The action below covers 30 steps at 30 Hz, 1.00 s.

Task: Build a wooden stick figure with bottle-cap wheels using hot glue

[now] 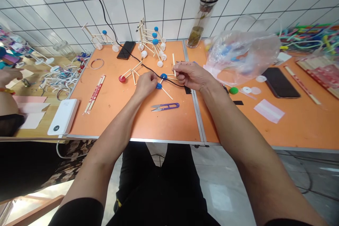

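My right hand (192, 74) pinches a thin wooden stick (173, 60), which stands nearly upright between thumb and fingers. Closed over part of a small stick frame is my left hand (146, 85); its fingertips hide the exact spot they grip. Two blue round pieces (164, 76) sit on the frame between my hands, and loose-ended sticks point right from them. A red round piece (122, 79) is at the frame's left end. Purple-handled thread snips (165, 106) lie on the orange table (174, 127), nearer to me. A black cable (150, 69) runs past the frame.
Stick models with blue and white wheels (155, 41) stand at the back, near a phone (126, 50) and a glass bottle (201, 19). Right are a plastic bag (243, 51) and another phone (281, 82). Left are wrapped chopsticks (94, 94), a power bank (63, 117) and another person's hand (10, 76).
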Tool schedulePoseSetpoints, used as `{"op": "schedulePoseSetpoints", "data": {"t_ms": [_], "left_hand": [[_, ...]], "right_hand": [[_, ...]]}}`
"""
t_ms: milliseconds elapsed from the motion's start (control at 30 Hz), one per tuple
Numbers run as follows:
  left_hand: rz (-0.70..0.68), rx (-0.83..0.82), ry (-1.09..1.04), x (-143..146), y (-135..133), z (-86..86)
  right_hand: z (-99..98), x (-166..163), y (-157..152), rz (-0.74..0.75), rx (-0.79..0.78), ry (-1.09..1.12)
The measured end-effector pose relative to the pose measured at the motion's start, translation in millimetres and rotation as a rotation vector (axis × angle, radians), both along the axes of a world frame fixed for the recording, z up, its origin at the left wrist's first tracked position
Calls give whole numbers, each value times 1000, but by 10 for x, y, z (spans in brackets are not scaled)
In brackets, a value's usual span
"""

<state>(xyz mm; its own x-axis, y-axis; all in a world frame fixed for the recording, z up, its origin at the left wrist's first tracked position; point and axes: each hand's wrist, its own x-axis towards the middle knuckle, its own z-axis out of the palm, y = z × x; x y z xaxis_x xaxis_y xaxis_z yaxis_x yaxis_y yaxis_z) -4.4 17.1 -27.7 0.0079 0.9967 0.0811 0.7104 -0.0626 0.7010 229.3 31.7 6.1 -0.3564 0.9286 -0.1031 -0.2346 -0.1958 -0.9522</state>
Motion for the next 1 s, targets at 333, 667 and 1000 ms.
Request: {"op": "schedulePoseSetpoints", "data": {"t_ms": [333,667,1000], "left_hand": [[48,-50,363,274,-186,25],[-88,18,164,201,-103,124],[-144,-337,-393,65,-97,219]], "right_hand": [[-9,22,6,-8,31,-8],[29,49,-12,-30,29,4],[15,-4,-37,-18,18,-9]]}}
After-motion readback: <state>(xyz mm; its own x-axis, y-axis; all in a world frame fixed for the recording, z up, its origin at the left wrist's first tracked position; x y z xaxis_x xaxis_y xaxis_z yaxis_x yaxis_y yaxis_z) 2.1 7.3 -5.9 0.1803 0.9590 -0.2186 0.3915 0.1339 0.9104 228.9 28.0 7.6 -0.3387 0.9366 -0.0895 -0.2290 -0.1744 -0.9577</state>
